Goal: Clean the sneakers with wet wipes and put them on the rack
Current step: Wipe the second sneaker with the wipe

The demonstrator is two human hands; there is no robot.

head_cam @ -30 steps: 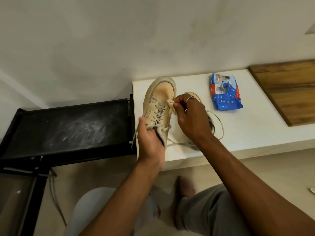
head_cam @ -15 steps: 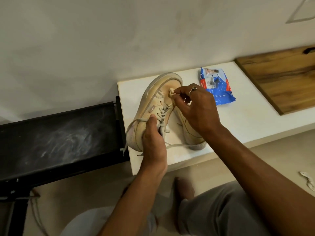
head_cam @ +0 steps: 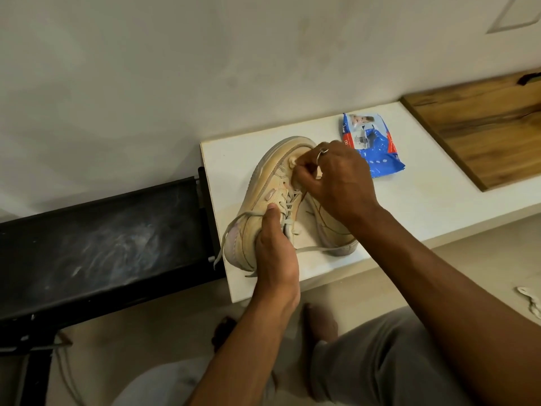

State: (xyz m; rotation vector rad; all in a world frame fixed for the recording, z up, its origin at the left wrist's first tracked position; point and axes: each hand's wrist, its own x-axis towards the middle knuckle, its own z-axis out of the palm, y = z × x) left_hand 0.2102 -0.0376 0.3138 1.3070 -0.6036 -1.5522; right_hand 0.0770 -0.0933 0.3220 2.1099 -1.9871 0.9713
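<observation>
Behind all, pale plastered wall [head_cam: 146, 83], scuffed; beige floor [head_cam: 439, 273] below. Black rack [head_cam: 102, 244], top dusty with white smears, stands left, just beside white tabletop [head_cam: 424, 206] set against the wall. Wooden board [head_cam: 480, 133] lies at the tabletop's right end. Tan sneaker [head_cam: 263, 186] is held over the tabletop's left end, toe toward the wall, laces trailing; second sneaker [head_cam: 330, 230] lies on the tabletop beside it, partly hidden. Left hand [head_cam: 275, 253] grips the held sneaker's heel end, thumb beside the laces. Right hand [head_cam: 336, 183], fingers curled, pinches a wadded wipe [head_cam: 292, 164] against the toe area. Blue wipes pack [head_cam: 377, 153] lies near the board. Ring [head_cam: 322, 152] on right finger.
</observation>
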